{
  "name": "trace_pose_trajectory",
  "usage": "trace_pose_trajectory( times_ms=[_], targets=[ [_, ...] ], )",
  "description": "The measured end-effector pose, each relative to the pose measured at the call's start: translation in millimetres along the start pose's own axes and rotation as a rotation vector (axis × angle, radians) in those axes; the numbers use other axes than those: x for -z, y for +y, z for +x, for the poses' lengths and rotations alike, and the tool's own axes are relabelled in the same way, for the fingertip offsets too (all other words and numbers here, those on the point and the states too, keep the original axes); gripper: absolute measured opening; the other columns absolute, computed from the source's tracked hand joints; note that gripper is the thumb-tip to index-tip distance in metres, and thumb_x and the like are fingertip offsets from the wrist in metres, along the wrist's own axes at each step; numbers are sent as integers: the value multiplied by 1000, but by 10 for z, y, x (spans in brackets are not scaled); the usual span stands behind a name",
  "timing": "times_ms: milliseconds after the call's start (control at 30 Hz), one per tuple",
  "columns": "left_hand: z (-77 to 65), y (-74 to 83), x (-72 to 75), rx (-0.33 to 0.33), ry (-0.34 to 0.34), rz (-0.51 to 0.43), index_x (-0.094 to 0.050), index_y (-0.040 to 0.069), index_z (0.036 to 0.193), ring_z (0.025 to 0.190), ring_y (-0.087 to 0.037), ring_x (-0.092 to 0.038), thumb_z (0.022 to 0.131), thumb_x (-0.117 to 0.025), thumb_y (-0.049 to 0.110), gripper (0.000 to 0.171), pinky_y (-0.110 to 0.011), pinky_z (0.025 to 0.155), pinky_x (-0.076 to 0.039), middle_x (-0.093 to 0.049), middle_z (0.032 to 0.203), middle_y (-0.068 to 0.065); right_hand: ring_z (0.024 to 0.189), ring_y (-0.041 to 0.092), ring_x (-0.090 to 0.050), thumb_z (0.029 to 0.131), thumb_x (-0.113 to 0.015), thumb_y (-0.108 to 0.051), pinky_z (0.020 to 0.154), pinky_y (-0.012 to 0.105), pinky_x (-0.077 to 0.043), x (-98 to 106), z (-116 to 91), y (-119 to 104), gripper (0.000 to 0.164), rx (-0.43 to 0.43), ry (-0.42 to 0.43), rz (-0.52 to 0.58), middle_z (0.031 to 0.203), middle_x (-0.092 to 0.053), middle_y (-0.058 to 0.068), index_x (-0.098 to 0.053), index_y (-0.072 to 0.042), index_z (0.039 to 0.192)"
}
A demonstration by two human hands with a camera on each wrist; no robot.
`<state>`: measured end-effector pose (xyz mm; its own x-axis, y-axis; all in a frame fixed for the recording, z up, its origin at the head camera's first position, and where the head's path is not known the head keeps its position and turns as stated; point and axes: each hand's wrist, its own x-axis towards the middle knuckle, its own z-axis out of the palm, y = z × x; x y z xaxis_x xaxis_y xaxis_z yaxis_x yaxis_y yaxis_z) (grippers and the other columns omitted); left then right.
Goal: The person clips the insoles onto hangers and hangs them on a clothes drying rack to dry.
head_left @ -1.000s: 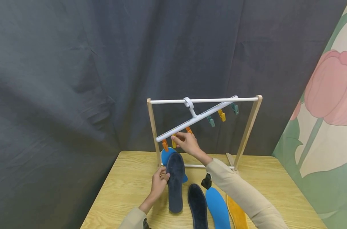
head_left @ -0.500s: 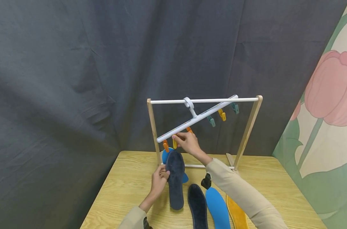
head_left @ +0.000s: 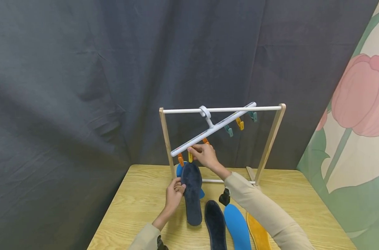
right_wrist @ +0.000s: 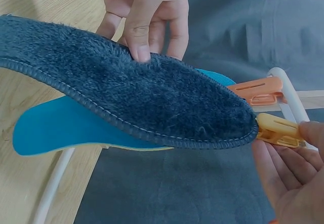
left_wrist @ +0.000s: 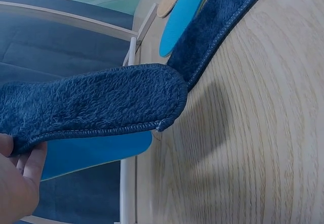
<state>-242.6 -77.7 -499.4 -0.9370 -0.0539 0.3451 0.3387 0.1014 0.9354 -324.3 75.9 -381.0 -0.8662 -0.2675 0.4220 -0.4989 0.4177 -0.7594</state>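
Observation:
My left hand (head_left: 174, 194) pinches the edge of a dark, fuzzy insole (head_left: 192, 201) between thumb and fingers, holding it up by the hanger's low end. With my right hand (head_left: 205, 154) I pinch a yellow clip (right_wrist: 278, 129) on the white hanger (head_left: 212, 129). In the right wrist view the insole's rounded tip meets the clip's mouth; whether it is inside is hard to tell. Behind it hangs a blue insole (right_wrist: 45, 128), at the orange clip (right_wrist: 258, 87). The left wrist view shows my left thumb and fingers (left_wrist: 33, 163) at the insole's edge.
A wooden rack (head_left: 273, 139) with a white top bar (head_left: 239, 109) carries the tilted hanger. Teal clips (head_left: 229, 131) and another yellow clip (head_left: 240, 124) hang toward its high end. On the table (head_left: 126, 208) lie another dark insole (head_left: 215, 225), a blue insole (head_left: 237, 225) and a yellow insole (head_left: 258, 231).
My left hand has raised the dark insole slightly, so its tip has come up to the yellow clip. The right hand stays at the clip; the hanger's high end has shifted slightly left.

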Motion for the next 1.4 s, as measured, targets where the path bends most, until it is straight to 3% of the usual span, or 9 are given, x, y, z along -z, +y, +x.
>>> trace_pose_trajectory(
  times_ms=[100, 400, 500, 633, 733, 967, 1067, 1300, 1400],
  targets=[
    [4, 5, -3, -2, 12, 10, -50, -10, 110, 73, -39, -59, 83, -54, -7, 27, -33, 57, -51, -56, 90, -27, 65, 22, -65, 85, -59, -28, 65, 28, -51, -3, 4, -3, 21, -16, -6, 13, 84, -68, 3, -69, -12, 95],
    [48, 39, -30, -38, 39, 34, -50, -11, 110, 73, -35, -59, 83, -55, -7, 27, -31, 58, -51, -56, 89, -24, 65, 17, -65, 84, -61, -27, 56, 22, -51, 2, 24, -3, 23, -25, -1, 52, 86, -67, 6, -69, -9, 97],
    [79, -81, -22, -45, 52, 41, -51, -9, 110, 72, -27, -60, 83, -56, -4, 28, -25, 58, -50, -56, 89, -21, 65, 15, -65, 84, -61, -27, 57, 22, -51, 2, 25, -6, 22, -27, -5, 52, 86, -67, 6, -69, -10, 97],
    [83, -102, -21, -57, 71, 36, -51, -10, 109, 72, -28, -60, 83, -56, -5, 27, -23, 59, -50, -55, 89, -23, 67, 13, -65, 84, -61, -27, 58, 22, -51, -4, 23, -4, 22, -31, -8, 48, 87, -67, 4, -69, -11, 97],
    [55, 41, -33, -56, 85, 33, -51, -13, 108, 73, -35, -59, 82, -56, -7, 27, -25, 59, -50, -55, 88, -26, 67, 12, -64, 84, -61, -27, 60, 23, -51, -6, 21, 2, 22, -15, -6, 31, 87, -67, 4, -69, -11, 97],
    [57, 87, -41, -90, 105, 62, -52, -12, 107, 73, -34, -60, 82, -57, -5, 26, -27, 59, -50, -55, 87, -23, 66, 11, -64, 84, -60, -27, 60, 24, -51, 17, 23, 2, 23, 28, 6, -5, 87, -67, 4, -69, -10, 98],
    [73, 55, -40, -110, 108, 64, -52, -11, 107, 72, -32, -61, 82, -57, -4, 26, -26, 59, -50, -56, 86, -23, 67, 11, -64, 85, -60, -28, 60, 25, -51, 26, 23, 9, 26, 31, 5, -10, 88, -67, 5, -67, -10, 101],
    [143, -231, -43, -127, 114, 60, -54, -7, 108, 73, -29, -61, 83, -59, 2, 27, -25, 58, -50, -57, 86, -19, 72, 11, -63, 84, -60, -32, 67, 32, -51, 25, 15, 20, 33, 2, -1, -35, 90, -67, 4, -65, -10, 107],
    [145, -272, -48, -168, 120, 50, -54, -6, 108, 71, -25, -61, 84, -59, 6, 27, -26, 56, -50, -57, 84, -17, 74, 11, -63, 84, -60, -34, 70, 33, -51, 21, 13, 24, 36, -11, -8, -35, 91, -67, 4, -63, -9, 110]
  ],
)
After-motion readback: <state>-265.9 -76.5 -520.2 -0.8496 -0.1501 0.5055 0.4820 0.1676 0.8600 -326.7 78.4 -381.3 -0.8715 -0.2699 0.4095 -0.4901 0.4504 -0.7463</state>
